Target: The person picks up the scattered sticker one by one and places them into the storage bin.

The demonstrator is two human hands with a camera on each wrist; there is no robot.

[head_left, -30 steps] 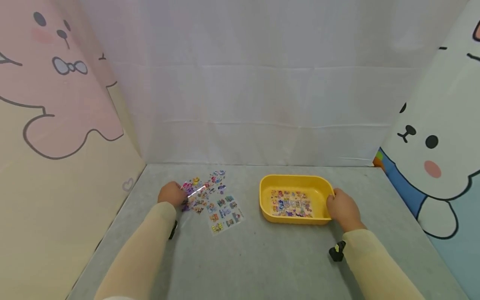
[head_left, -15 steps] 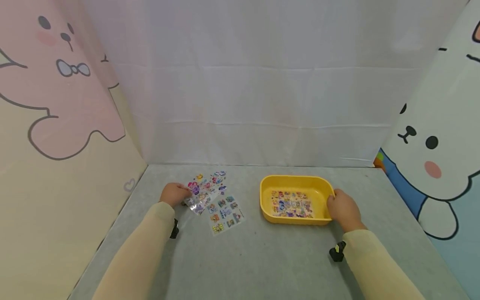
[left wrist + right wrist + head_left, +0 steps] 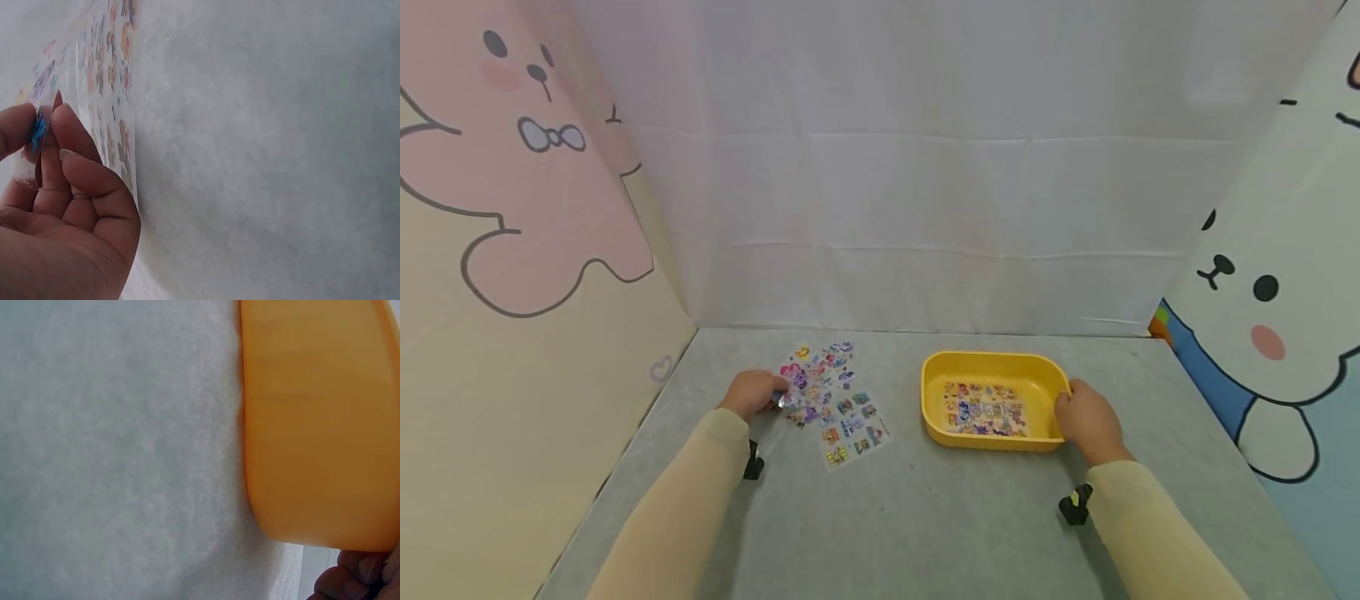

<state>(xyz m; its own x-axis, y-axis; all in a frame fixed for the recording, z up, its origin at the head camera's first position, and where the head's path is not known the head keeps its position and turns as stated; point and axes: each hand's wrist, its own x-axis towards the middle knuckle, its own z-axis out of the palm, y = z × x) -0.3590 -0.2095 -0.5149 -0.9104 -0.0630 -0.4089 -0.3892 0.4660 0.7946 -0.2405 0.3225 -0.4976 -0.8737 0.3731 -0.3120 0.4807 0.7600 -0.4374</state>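
Observation:
In the left wrist view, my left hand (image 3: 81, 181) pinches the edge of a clear sticker sheet (image 3: 44, 134) between thumb and fingers. That sheet, printed with small colourful figures, lies on the left of the table in the head view and overlaps others there. A second sticker sheet (image 3: 853, 429) with rows of square pictures lies just in front of it. My right hand (image 3: 1090, 421) grips the right end of a yellow plastic tray (image 3: 992, 360) by its rim. Inside the tray lies another sticker sheet (image 3: 985, 408). Most right-hand fingers are hidden in the right wrist view.
A grey cloth-like table top (image 3: 895, 533) spreads under everything. White sheeting (image 3: 910, 208) hangs behind its far edge. Cartoon-printed panels stand at the left (image 3: 550, 400) and right (image 3: 1277, 367) sides.
My left hand has shifted slightly right with the pinched sheet edge, and the bright glare along the sheet has gone. The right hand and tray stay where they were.

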